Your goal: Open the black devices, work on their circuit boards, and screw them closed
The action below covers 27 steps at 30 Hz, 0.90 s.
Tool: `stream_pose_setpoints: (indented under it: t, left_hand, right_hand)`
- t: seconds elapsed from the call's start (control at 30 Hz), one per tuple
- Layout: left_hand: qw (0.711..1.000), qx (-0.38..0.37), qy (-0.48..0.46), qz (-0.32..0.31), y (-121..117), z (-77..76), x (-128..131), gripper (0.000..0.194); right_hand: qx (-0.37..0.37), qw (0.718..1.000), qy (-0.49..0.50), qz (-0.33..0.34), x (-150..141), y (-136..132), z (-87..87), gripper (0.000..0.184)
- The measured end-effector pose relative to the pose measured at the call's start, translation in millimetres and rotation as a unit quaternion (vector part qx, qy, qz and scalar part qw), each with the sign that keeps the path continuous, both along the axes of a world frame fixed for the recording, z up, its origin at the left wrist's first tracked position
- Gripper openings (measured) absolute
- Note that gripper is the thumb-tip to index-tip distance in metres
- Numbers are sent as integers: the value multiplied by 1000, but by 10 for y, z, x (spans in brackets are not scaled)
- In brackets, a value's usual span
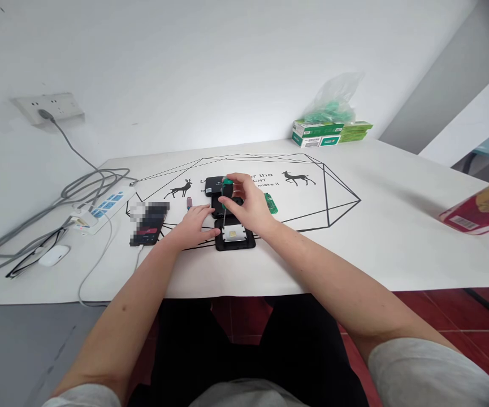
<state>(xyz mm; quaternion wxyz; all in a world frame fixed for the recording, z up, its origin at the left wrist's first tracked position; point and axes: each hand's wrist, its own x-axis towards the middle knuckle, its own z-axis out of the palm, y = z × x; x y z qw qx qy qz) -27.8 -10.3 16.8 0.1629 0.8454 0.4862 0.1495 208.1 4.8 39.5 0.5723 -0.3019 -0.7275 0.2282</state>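
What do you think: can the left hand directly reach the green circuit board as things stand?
Probably not directly: the right hand, holding a screwdriver, is between the left hand and the green circuit board. It would likely have to go around.

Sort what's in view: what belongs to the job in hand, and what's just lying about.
Job in hand: screwdriver, held in the right hand; black case with silver plate, at the screwdriver's tip; probably the green circuit board.

Apparently just lying about: phone, power strip, green boxes, red packet.
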Motion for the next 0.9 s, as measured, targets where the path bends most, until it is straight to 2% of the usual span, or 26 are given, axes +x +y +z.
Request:
stream_pose_setpoints:
  t: [0.33, 0.43, 0.67, 0.83, 0.9]
  left_hand:
    - [1000, 9, -12, 0, -30, 21, 16, 70]
    - [1000, 21, -19, -9, -29, 26, 32, 60]
    - [996, 72, -39, -25, 13, 17, 95, 20]
    - [994, 103, -40, -25, 69, -8, 86, 16]
    - [993, 113, -41, -7, 99, -27, 71, 16]
  right_hand:
    - [-1, 1000, 27, 6, 27, -29, 17, 47]
    - [1, 999, 37, 2, 37, -27, 25, 46]
    - [5, 999, 54, 9, -22, -7, -48, 48]
    - [18, 998, 60, 8, -24, -13, -48, 49]
    - [22, 998, 58, -2, -9, -16, -33, 48]
